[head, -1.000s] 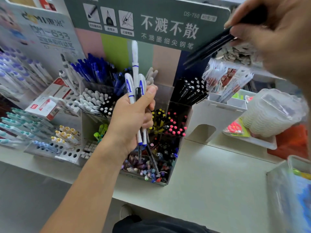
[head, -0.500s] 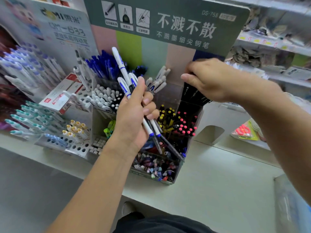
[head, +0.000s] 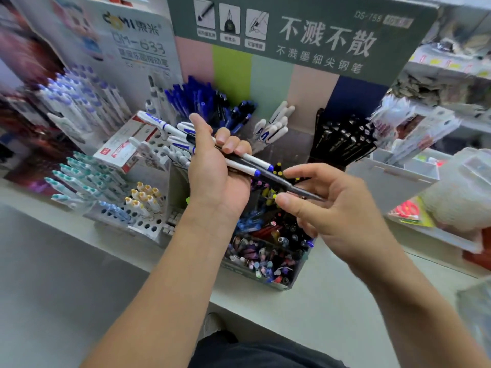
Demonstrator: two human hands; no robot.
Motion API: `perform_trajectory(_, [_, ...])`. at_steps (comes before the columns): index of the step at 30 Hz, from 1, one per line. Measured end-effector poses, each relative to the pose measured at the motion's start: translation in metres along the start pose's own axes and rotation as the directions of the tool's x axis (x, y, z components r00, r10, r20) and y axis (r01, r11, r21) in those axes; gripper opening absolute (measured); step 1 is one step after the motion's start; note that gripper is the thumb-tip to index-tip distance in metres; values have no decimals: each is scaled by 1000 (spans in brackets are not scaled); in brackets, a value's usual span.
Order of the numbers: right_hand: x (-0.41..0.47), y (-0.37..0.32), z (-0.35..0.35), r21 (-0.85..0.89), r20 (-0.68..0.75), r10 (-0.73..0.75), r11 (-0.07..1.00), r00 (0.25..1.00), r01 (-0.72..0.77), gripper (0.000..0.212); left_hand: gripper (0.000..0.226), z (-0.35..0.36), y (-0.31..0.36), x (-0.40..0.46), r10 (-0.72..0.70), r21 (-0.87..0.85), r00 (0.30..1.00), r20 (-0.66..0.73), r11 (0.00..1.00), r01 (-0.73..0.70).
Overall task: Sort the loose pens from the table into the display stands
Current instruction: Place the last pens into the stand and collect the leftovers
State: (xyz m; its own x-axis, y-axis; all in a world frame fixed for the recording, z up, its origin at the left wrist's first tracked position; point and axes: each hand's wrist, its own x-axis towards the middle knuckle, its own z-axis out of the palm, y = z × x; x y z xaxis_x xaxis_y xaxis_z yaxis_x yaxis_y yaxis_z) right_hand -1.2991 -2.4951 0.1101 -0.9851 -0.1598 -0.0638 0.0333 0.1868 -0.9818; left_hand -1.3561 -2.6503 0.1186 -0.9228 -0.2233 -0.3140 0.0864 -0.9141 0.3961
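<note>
Left hand point(head: 216, 176) is curled round a bundle of pens point(head: 186, 136), thumb up along the top, fingertips wrapped over the front. The bundle lies tilted, caps up-left, tips down-right. Most of it is white pens with blue bands and blue tips; one dark pen point(head: 281, 180) sticks out further than the rest toward the right.

Right hand point(head: 329, 205) sits just right of the left hand, palm turned inward, fingers half spread and loosely bent. Its thumb and forefinger close on the far end of the dark pen, so both hands have hold of that pen. The other right fingers hang free, touching nothing that can be made out.

Both hands hover above the tiered display stand point(head: 265, 272) on the desk point(head: 305, 314). Its front compartments are packed with mixed coloured pens; the back row has blue pens point(head: 196, 102), a few white pens point(head: 273, 123) and black pens point(head: 342, 142), each group in its own slot. A green header card point(head: 305, 35) with white Chinese lettering stands behind.

Left of that is a second stand with a holed rack point(head: 138, 221), holding teal-capped pens point(head: 77, 176) and gold-capped pens point(head: 144, 195); several holes are unfilled. A red and white box point(head: 125, 144) lies on top. Edges of the view are blurred, so items at far right cannot be identified.
</note>
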Motion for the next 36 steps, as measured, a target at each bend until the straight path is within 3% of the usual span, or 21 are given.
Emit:
perform_trajectory(3, [1, 4, 13, 137, -98, -75, 987, 992, 89, 19, 58, 2, -5, -5, -18, 18, 1000, 6, 1000, 18])
perform_trajectory(5, [3, 4, 14, 150, -166, -125, 977, 978, 150, 13, 47, 0, -8, -6, -20, 46, 1000, 4, 999, 19])
perform_trajectory(8, [3, 4, 10, 178, -209, -132, 969, 969, 171, 13, 34, -4, -3, -2, -5, 71, 1000, 9, 997, 4])
perform_trajectory(16, [-2, -6, -29, 367, -291, -25, 920, 956, 136, 8, 41, -15, 12, 4, 128, 315, 992, 25, 940, -129])
perform_trajectory(20, [-5, -14, -24, 534, -233, -1, 836, 973, 129, 20, 39, -20, 5, -1, -1, 359, 993, 121, 932, -43])
perform_trajectory(22, [-6, -9, -3, 489, -220, 25, 868, 975, 87, 22, 34, -18, -5, -6, -41, 368, 986, 160, 930, -21])
perform_trajectory(26, [-9, 2, 25, 386, -310, 92, 922, 946, 37, 23, 31, -16, -22, -13, 48, 395, 981, 187, 911, -119])
perform_trajectory(30, [-18, 9, 27, 246, -340, 59, 969, 939, 28, 23, 28, -10, -22, -15, 141, 409, 990, 14, 902, -135])
perform_trajectory(34, [-19, 16, 28, 107, -332, 25, 994, 943, 11, 24, 29, -3, -15, -9, 42, 263, 998, -51, 964, -27])
perform_trajectory(36, [-17, 18, 26, 72, -310, 21, 997, 951, 2, 24, 28, -1, -16, -8, 27, 271, 997, -67, 962, -8])
